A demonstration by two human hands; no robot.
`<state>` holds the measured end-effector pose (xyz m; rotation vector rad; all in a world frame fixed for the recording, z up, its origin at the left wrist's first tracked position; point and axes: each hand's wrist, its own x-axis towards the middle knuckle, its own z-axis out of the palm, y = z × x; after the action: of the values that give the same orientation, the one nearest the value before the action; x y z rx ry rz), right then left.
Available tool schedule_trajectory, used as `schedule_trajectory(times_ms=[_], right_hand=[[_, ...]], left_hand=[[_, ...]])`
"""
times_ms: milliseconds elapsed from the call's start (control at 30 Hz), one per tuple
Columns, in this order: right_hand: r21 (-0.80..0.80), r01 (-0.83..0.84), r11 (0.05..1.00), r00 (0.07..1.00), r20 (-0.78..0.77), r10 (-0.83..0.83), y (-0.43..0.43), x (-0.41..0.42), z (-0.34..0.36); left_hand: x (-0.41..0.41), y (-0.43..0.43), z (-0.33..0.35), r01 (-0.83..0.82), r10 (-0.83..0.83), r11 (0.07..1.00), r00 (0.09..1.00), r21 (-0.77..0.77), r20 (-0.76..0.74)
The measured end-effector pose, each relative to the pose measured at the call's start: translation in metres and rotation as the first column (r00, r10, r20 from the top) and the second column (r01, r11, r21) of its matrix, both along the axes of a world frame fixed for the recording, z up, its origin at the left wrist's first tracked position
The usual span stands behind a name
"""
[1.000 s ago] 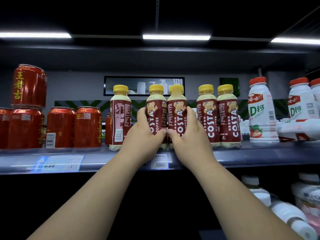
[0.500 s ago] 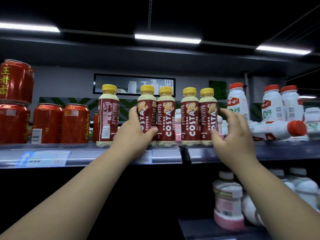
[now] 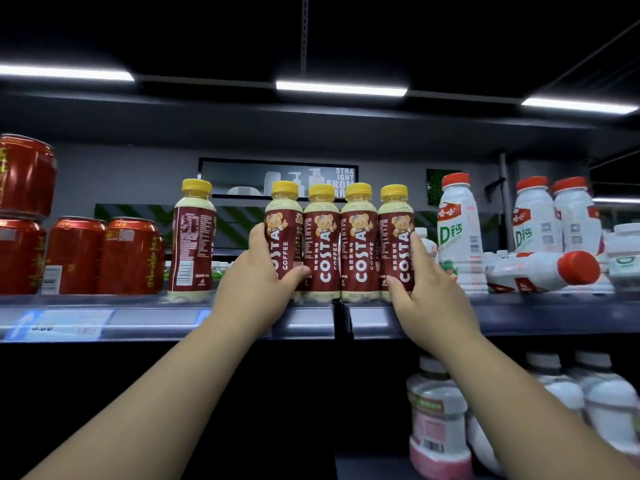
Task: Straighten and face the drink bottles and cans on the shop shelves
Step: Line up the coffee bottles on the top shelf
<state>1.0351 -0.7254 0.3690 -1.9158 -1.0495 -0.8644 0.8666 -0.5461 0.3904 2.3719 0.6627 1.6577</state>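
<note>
A tight row of several Costa coffee bottles with yellow caps stands on the shelf (image 3: 166, 320), labels facing out. My left hand (image 3: 263, 275) grips the leftmost bottle of the row (image 3: 283, 233). My right hand (image 3: 420, 282) grips the rightmost bottle of the row (image 3: 396, 233). One more Costa bottle (image 3: 192, 244) stands apart to the left, its back label turned to the front. Red cans (image 3: 130, 256) stand further left, one (image 3: 26, 174) stacked on top.
White bottles with red caps (image 3: 459, 230) stand to the right; one of them (image 3: 543, 273) lies on its side. More white bottles (image 3: 436, 417) fill the lower shelf at the right. A price tag (image 3: 65, 323) hangs on the shelf's front edge.
My right hand has moved left from open air near the white bottles and closed on the rightmost Costa bottle. My left hand stays on the leftmost one.
</note>
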Motion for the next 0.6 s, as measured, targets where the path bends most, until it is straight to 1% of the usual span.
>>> schedule_trajectory(times_ms=[267,333,367,433,500,600], right_hand=[[-0.012,-0.031,0.999,0.999,0.016,0.032,-0.005,0.000,-0.002],[0.013,-0.049,0.999,0.998,0.038,0.048,-0.006,-0.001,-0.003],[0.034,-0.061,0.998,0.997,0.054,0.059,-0.006,-0.002,-0.004],[0.100,-0.145,0.984,0.987,0.082,0.137,-0.008,-0.011,-0.007],[0.140,-0.254,0.957,0.963,0.132,0.236,-0.005,-0.026,-0.011],[0.088,-0.360,0.929,0.917,0.218,0.335,0.011,-0.059,-0.016]], left_hand=[[-0.002,-0.005,-0.001,-0.021,0.020,1.000,1.000,-0.008,-0.011],[-0.005,-0.010,-0.001,-0.045,0.045,0.999,0.999,0.029,0.000],[-0.007,-0.013,-0.003,-0.068,0.068,0.995,0.998,0.075,0.010],[-0.014,-0.017,-0.006,-0.115,0.111,0.976,0.993,0.186,0.031],[-0.023,-0.020,-0.010,-0.120,0.119,0.961,0.993,0.249,0.020],[-0.040,-0.019,-0.015,-0.123,0.134,0.956,0.991,0.265,-0.023]])
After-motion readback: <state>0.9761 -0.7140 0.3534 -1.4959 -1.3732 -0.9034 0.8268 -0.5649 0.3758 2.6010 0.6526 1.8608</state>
